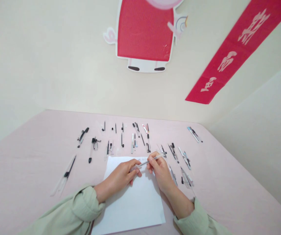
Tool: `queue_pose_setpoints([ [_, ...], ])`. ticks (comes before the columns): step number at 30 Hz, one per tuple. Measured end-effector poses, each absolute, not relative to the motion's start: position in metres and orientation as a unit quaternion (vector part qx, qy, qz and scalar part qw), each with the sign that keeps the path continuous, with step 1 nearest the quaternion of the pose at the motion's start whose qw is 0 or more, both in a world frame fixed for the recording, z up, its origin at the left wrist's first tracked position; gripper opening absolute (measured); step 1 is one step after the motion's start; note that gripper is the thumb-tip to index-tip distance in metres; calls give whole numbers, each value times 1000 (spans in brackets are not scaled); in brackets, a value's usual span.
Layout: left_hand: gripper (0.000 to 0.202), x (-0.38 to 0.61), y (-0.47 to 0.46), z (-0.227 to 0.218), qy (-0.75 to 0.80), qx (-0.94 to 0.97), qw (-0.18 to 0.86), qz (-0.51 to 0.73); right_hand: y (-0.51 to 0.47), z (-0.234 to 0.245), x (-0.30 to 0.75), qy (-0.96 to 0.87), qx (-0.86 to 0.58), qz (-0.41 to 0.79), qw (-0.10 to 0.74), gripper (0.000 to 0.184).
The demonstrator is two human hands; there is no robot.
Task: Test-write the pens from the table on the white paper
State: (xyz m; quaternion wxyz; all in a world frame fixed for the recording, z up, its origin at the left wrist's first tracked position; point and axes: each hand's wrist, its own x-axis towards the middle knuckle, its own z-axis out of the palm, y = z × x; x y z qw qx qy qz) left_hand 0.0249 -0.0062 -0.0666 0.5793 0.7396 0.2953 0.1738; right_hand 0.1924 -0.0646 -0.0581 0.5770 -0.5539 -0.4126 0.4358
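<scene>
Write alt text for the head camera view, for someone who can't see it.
A person's right hand holds a slim pen over white paper, with the left hand at one end. Pens and pen parts lie across the pink table; a red-bodied cartoon cutout and red banner are on the wall behind.

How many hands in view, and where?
2: left hand over the white paper, at one end of a pen; right hand holding the pen, near the paper's right edge.
</scene>
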Motion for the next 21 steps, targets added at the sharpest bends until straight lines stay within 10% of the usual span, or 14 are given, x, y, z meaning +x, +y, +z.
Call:
queue_pose_setpoints([
  [21, 24, 24, -5, -54, 269, 763, 566, 158, -64, -61, 190, -440, -517, 495, 543, 31],
])
